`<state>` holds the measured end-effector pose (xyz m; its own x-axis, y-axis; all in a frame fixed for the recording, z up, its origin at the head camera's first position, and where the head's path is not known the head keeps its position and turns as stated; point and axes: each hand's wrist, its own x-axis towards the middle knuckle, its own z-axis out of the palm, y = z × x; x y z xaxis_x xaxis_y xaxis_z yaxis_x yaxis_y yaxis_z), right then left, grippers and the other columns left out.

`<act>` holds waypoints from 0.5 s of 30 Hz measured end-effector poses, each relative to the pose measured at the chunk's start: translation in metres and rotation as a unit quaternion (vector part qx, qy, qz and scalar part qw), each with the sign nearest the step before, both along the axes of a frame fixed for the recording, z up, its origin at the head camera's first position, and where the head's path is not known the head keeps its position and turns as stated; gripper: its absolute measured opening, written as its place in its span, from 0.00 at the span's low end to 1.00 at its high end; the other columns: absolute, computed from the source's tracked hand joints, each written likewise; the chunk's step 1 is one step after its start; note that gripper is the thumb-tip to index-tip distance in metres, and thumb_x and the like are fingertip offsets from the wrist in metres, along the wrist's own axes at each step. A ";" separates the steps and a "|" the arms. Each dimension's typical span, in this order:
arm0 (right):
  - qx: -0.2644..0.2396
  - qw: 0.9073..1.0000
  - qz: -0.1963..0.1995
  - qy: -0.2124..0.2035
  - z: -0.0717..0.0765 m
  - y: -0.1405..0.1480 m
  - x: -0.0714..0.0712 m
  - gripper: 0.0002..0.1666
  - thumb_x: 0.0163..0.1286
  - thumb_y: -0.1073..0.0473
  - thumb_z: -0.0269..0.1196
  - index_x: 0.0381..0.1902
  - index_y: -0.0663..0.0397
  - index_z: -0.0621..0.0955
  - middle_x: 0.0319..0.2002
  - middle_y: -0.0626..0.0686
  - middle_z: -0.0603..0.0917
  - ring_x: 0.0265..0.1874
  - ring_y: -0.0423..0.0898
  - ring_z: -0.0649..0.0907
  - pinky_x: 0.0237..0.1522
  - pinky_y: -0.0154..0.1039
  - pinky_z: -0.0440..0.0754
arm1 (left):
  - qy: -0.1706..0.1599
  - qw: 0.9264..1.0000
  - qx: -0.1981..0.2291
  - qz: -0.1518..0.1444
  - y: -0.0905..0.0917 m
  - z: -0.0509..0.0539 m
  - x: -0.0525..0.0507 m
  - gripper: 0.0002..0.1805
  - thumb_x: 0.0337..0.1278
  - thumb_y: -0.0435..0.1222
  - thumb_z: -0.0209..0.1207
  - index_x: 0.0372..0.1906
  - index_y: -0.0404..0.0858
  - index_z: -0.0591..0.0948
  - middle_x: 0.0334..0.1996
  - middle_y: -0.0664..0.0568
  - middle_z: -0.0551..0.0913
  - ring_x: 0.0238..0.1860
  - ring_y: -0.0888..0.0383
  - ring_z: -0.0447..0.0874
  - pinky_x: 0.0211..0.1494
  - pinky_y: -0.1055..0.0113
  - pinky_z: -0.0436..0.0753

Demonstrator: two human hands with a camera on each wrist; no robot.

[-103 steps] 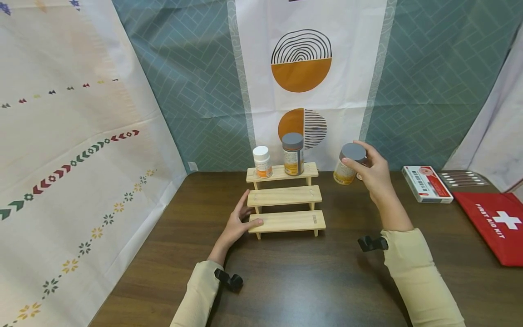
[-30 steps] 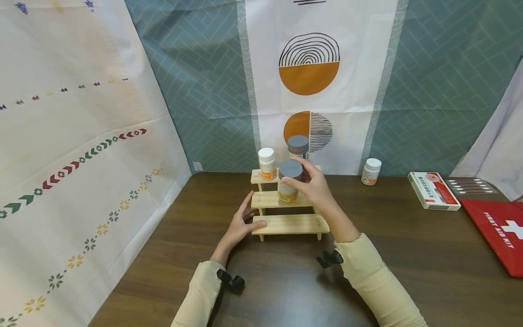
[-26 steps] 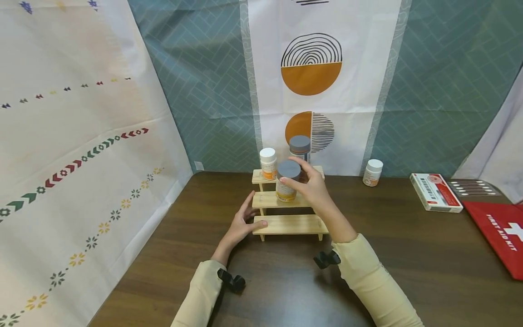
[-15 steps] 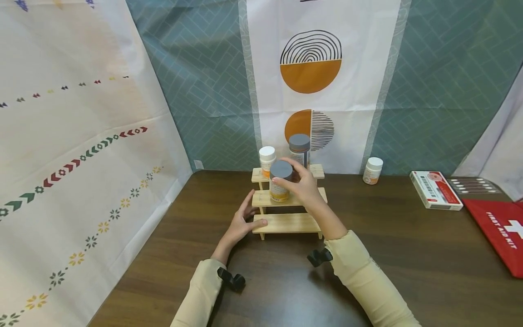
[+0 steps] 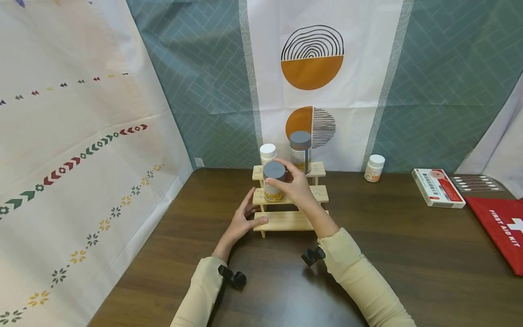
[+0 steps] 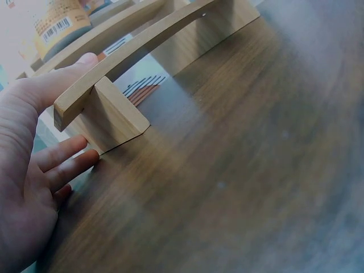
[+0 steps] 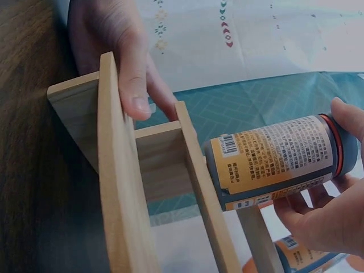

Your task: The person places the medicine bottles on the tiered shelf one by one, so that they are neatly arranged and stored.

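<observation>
A three-step wooden stand point(image 5: 288, 221) point(image 6: 133, 56) point(image 7: 122, 187) is steadied by my left hand point(image 5: 239, 223) point(image 6: 25, 142) point(image 7: 122, 42), its thumb over the lowest step's left end and the other fingers beside the leg. My right hand point(image 5: 298, 188) point(image 7: 327, 213) grips a grey-capped bottle point(image 5: 273, 193) point(image 7: 276, 156) around its cap. That bottle is upright at the middle step's left end, its base against the board in the right wrist view. On the top step are a white-capped bottle point(image 5: 268, 152), partly hidden, and another grey-capped bottle point(image 5: 300, 156).
Right of the stand, a small white bottle point(image 5: 373, 168) stands at the back of the brown table point(image 5: 265, 290). Further right lie a red-and-white box point(image 5: 438, 188), a pack of cotton swabs point(image 5: 478, 183) and a red first aid pouch point(image 5: 500, 227). Patterned cloths hang behind and at the left.
The right hand has carried the grey-capped bottle from right of the stand to the middle step, then leftward along it. The left hand has kept its place on the stand.
</observation>
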<state>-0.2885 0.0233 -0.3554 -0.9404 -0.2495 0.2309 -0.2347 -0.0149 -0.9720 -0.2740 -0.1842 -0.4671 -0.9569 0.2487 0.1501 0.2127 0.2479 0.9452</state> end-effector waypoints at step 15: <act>0.027 0.999 -0.012 0.044 -0.005 -0.001 -0.001 0.35 0.64 0.60 0.67 0.68 0.48 0.71 0.62 0.60 0.71 0.57 0.57 0.77 0.62 0.52 0.75 | -0.005 1.000 -0.004 -0.014 0.004 0.026 0.015 0.54 0.55 0.30 0.66 0.79 0.44 0.44 0.73 0.36 0.63 0.69 0.38 0.69 0.72 0.44 0.67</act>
